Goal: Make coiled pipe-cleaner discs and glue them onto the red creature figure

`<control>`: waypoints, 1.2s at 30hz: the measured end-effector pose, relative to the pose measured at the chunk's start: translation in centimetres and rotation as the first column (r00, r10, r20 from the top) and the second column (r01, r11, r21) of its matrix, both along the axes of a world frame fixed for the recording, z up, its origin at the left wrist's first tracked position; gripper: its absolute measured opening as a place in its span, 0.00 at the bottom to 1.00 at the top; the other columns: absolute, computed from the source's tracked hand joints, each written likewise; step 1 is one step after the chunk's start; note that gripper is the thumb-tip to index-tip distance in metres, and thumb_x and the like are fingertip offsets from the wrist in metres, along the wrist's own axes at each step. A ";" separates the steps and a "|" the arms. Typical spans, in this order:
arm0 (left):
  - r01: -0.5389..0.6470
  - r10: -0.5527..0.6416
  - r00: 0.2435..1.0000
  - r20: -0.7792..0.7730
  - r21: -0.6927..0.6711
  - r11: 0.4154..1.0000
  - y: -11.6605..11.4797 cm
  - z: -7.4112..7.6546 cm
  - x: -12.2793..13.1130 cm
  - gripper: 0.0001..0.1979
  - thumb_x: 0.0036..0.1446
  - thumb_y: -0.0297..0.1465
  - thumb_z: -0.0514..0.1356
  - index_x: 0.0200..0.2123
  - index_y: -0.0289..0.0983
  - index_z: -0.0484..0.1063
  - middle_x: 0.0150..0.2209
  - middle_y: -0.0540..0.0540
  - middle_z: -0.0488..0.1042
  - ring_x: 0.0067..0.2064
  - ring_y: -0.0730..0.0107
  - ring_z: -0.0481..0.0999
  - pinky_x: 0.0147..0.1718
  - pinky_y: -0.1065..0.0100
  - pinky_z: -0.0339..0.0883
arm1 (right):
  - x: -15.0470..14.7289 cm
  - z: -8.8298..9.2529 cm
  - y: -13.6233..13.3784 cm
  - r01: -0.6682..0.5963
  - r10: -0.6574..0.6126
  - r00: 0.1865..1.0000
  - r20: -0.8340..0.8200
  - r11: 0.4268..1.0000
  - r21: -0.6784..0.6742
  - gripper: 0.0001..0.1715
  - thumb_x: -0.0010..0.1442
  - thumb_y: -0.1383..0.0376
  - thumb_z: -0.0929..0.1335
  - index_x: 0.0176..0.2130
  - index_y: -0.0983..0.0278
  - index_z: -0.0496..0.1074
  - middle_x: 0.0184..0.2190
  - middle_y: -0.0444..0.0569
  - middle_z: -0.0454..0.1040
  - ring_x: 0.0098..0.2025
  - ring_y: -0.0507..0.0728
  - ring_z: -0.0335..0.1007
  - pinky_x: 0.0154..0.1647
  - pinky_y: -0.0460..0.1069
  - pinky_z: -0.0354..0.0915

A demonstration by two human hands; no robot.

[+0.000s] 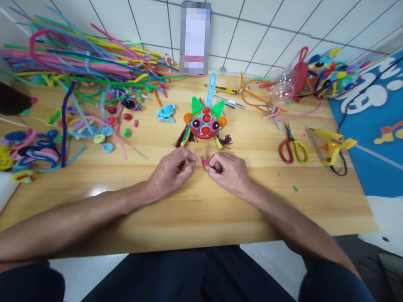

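Observation:
My right hand (230,172) pinches a short pinkish-red pipe cleaner piece (205,162) between thumb and forefinger, just above the table. Facing it, my left hand (173,170) is closed with thumb and forefinger drawn together; anything held in it is too small or hidden to make out. The two hands are a little apart. Just beyond them lies a colourful animal-head ornament (206,123) of pipe cleaners, with green ears, round black eyes, red discs, dark tassels and a light-blue hanging loop (211,90).
Scissors (293,146) and a yellow glue gun (333,145) lie at the right. A heap of pipe cleaners (91,64) fills the back left, with small coiled pieces in front. A phone (195,37) leans on the tiled wall. A yellow cutter (226,89) lies behind the ornament.

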State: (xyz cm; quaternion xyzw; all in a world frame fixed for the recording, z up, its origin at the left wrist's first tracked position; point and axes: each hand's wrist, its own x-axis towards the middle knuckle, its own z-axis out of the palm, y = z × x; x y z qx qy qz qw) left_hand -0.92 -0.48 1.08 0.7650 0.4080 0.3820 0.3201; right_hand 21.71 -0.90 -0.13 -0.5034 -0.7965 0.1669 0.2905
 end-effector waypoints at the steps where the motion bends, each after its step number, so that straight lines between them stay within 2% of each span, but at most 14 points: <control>1: 0.015 -0.015 1.000 -0.016 0.026 1.000 0.0 0.1 -0.1 0.04 0.64 0.25 0.59 0.39 0.37 0.73 0.30 0.50 0.72 0.28 0.74 0.68 0.29 0.71 0.63 | 0.2 0.0 0.0 0.010 -0.010 1.000 -0.017 1.000 0.006 0.11 0.60 0.67 0.71 0.28 0.60 0.66 0.25 0.41 0.73 0.27 0.52 0.64 0.31 0.49 0.56; 6: 0.095 -0.080 0.990 -0.115 0.127 0.987 -0.1 0.2 -0.3 0.08 0.66 0.25 0.56 0.43 0.38 0.75 0.41 0.42 0.79 0.42 0.64 0.77 0.42 0.64 0.72 | 1.6 0.9 0.5 0.078 -0.082 0.990 -0.111 0.996 -0.042 0.06 0.61 0.68 0.69 0.32 0.60 0.69 0.26 0.42 0.74 0.26 0.52 0.65 0.30 0.48 0.59; 9: 0.190 -0.129 0.954 -0.270 0.213 0.959 -0.5 -0.1 -0.1 0.14 0.68 0.27 0.56 0.53 0.37 0.75 0.52 0.37 0.79 0.52 0.56 0.78 0.52 0.55 0.71 | 2.6 1.8 1.0 0.123 -0.126 0.979 -0.162 0.992 -0.027 0.06 0.64 0.66 0.68 0.32 0.60 0.70 0.26 0.42 0.74 0.25 0.51 0.65 0.29 0.48 0.59; 12: 0.288 -0.156 0.871 -0.465 0.227 0.930 -1.1 -0.7 0.3 0.25 0.69 0.34 0.57 0.67 0.37 0.67 0.67 0.34 0.70 0.66 0.44 0.69 0.60 0.46 0.65 | 3.1 2.4 1.3 0.141 -0.134 0.972 -0.192 0.990 0.024 0.07 0.65 0.67 0.67 0.33 0.61 0.71 0.26 0.42 0.74 0.26 0.52 0.66 0.31 0.48 0.61; 15: 0.350 -0.173 0.763 -0.623 0.172 0.921 -1.6 -1.3 0.8 0.33 0.71 0.43 0.57 0.73 0.36 0.58 0.74 0.37 0.60 0.75 0.41 0.56 0.68 0.43 0.54 | 3.1 2.5 1.3 0.106 -0.093 0.982 -0.164 0.992 0.071 0.06 0.66 0.67 0.66 0.35 0.61 0.73 0.28 0.43 0.76 0.30 0.53 0.70 0.34 0.49 0.64; 18: 0.369 -0.178 0.687 -0.705 0.127 0.921 -1.7 -1.7 1.1 0.38 0.71 0.50 0.55 0.74 0.35 0.56 0.75 0.39 0.57 0.76 0.42 0.53 0.72 0.42 0.47 | 3.0 2.4 1.1 0.027 -0.016 0.995 -0.097 0.993 0.114 0.06 0.67 0.68 0.66 0.40 0.62 0.74 0.34 0.47 0.79 0.36 0.56 0.75 0.40 0.50 0.69; 21: 0.366 -0.174 0.669 -0.723 0.117 0.923 -1.5 -1.7 1.1 0.41 0.69 0.55 0.54 0.75 0.35 0.56 0.75 0.38 0.57 0.76 0.41 0.53 0.72 0.41 0.44 | 3.0 2.7 1.0 -0.047 0.050 0.999 -0.012 0.987 0.154 0.08 0.67 0.69 0.66 0.44 0.62 0.75 0.40 0.51 0.81 0.43 0.59 0.77 0.48 0.53 0.71; 25: 0.384 -0.202 0.679 -0.706 0.107 0.917 -1.4 -1.2 0.6 0.43 0.69 0.56 0.52 0.76 0.35 0.52 0.76 0.37 0.53 0.77 0.44 0.52 0.73 0.43 0.46 | 3.5 3.0 0.6 -0.130 0.115 0.990 0.086 0.974 0.186 0.12 0.70 0.68 0.65 0.50 0.63 0.76 0.46 0.54 0.81 0.50 0.61 0.77 0.53 0.56 0.72; 29: 0.369 -0.177 0.707 -0.685 0.144 0.918 -1.7 -1.0 -0.1 0.43 0.69 0.56 0.53 0.75 0.35 0.54 0.77 0.36 0.51 0.77 0.45 0.52 0.72 0.44 0.48 | 3.8 2.2 0.1 -0.193 0.160 0.970 0.182 0.964 0.181 0.15 0.70 0.68 0.65 0.54 0.63 0.76 0.51 0.55 0.81 0.53 0.63 0.76 0.55 0.60 0.72; 33: 0.363 -0.153 0.714 -0.684 0.175 0.915 -1.7 -1.7 0.0 0.44 0.68 0.57 0.55 0.75 0.34 0.54 0.75 0.35 0.57 0.76 0.43 0.54 0.72 0.43 0.47 | 3.5 0.7 0.0 -0.236 0.186 0.942 0.280 0.959 0.157 0.17 0.72 0.67 0.65 0.55 0.64 0.77 0.51 0.57 0.81 0.53 0.65 0.74 0.56 0.63 0.72; 36: 0.369 -0.140 0.729 -0.670 0.212 0.905 -1.3 -2.1 0.4 0.43 0.67 0.57 0.56 0.73 0.33 0.59 0.72 0.35 0.63 0.74 0.41 0.59 0.71 0.42 0.50 | 3.1 0.2 0.5 -0.253 0.185 0.925 0.331 0.951 0.176 0.16 0.72 0.68 0.64 0.53 0.64 0.78 0.49 0.56 0.81 0.52 0.64 0.74 0.55 0.61 0.72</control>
